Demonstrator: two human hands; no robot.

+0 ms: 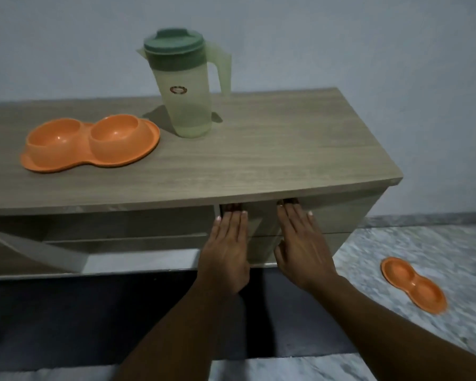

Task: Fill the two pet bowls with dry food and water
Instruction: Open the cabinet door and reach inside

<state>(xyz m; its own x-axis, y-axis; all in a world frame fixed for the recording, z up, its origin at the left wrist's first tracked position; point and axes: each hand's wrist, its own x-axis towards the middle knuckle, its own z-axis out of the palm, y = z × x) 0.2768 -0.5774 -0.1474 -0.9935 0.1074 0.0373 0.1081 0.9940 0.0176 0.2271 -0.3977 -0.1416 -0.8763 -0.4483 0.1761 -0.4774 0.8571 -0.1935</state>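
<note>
An orange double pet bowl (pixel 90 143) sits empty on the left of the wooden cabinet top (pixel 272 158). Behind it to the right stands a pale green pitcher (pixel 186 86) with a darker green lid, holding a little water at the bottom. A second orange double bowl (pixel 414 284) lies on the marble floor at the right. My left hand (pixel 226 248) and my right hand (pixel 300 243) rest flat, fingers straight, against the cabinet's front panel just under the top edge. Neither hand holds anything.
The cabinet stands against a pale blue wall (pixel 396 50). An open cabinet door (pixel 39 251) angles out at the lower left. The floor under me is dark, with grey marble tiles (pixel 423 243) to the right.
</note>
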